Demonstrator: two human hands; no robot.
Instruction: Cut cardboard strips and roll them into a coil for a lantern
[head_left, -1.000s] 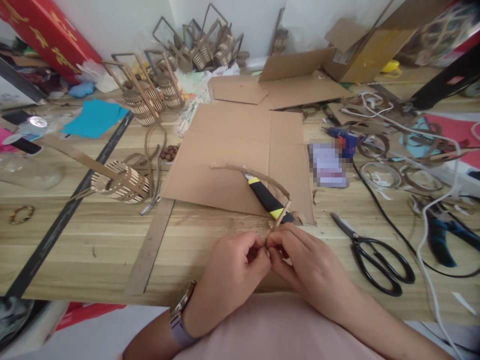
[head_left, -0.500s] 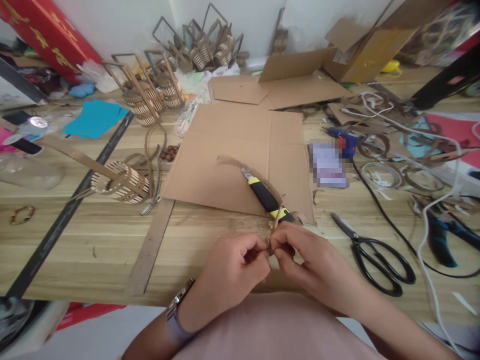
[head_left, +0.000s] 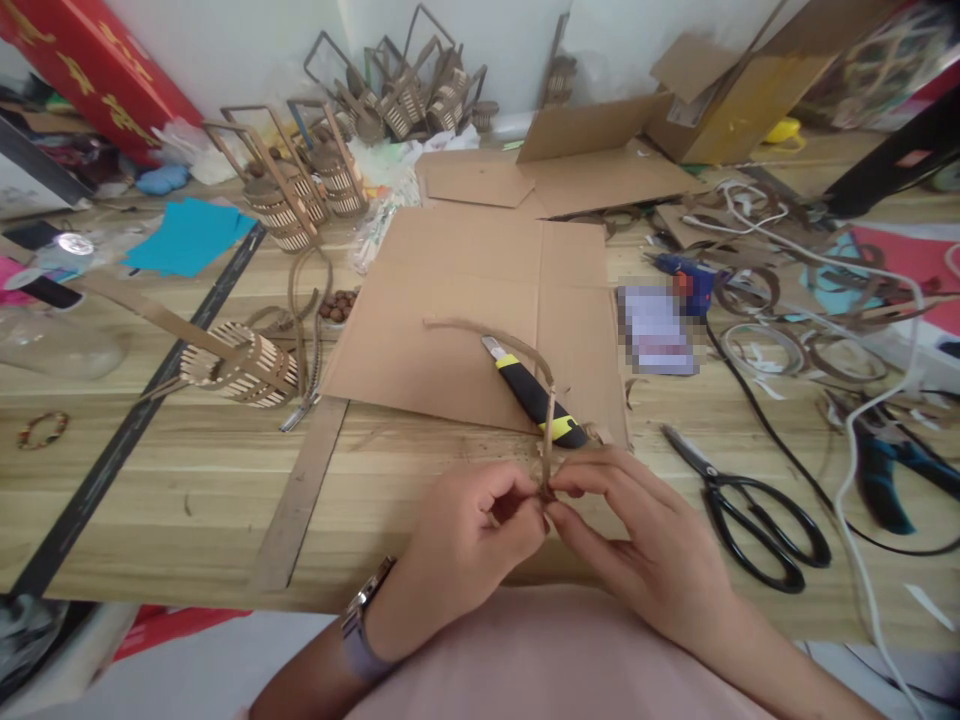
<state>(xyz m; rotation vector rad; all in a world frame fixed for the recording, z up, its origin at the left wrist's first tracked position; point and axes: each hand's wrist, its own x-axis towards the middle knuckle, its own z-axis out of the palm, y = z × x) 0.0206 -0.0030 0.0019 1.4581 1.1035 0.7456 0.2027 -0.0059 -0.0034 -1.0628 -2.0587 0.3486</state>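
My left hand (head_left: pixel 469 545) and my right hand (head_left: pixel 637 535) meet at the near edge of the wooden table (head_left: pixel 187 500). Both pinch the near end of a thin cardboard strip (head_left: pixel 550 420). The strip rises from my fingertips, then bends left over a flat cardboard sheet (head_left: pixel 465 310). A black and yellow utility knife (head_left: pixel 534 395) lies on that sheet just beyond my fingers, under the strip. A watch sits on my left wrist.
Black scissors (head_left: pixel 750 505) lie right of my hands. A long cardboard strip (head_left: pixel 300 490) and a dark ruler (head_left: pixel 135 420) lie to the left, by a slatted cardboard basket (head_left: pixel 236 362). More baskets, boxes, cardboard rings, cables and a glue gun (head_left: pixel 686 280) crowd the back and right.
The strip's near part has swung from leaning right to nearly upright, and its far end shifted. My fingers have moved a little along it, still pinching.
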